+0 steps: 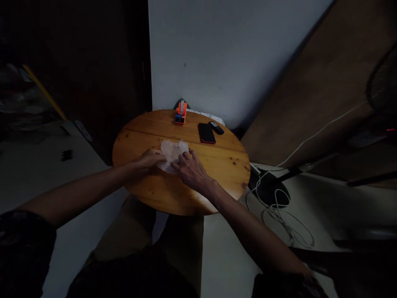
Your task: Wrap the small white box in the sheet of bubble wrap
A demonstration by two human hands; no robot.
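Note:
A crumpled, whitish translucent sheet (170,150), perhaps plastic or thin foam, lies at the middle of a round wooden table (217,174). My left hand (151,159) pinches its left edge between thumb and fingers. On the right side, my right hand (190,167) rests over the sheet with curled fingers pressing or gripping it. The right fingers cover part of the sheet, so whether anything lies under them cannot be seen.
Toward the back of the table stands an orange tape dispenser (181,111). A dark phone (206,133) with a red edge lies beside a small black keypad phone or remote (216,127). A white wall rises behind. Coiled white cable (279,211) lies on the floor at right.

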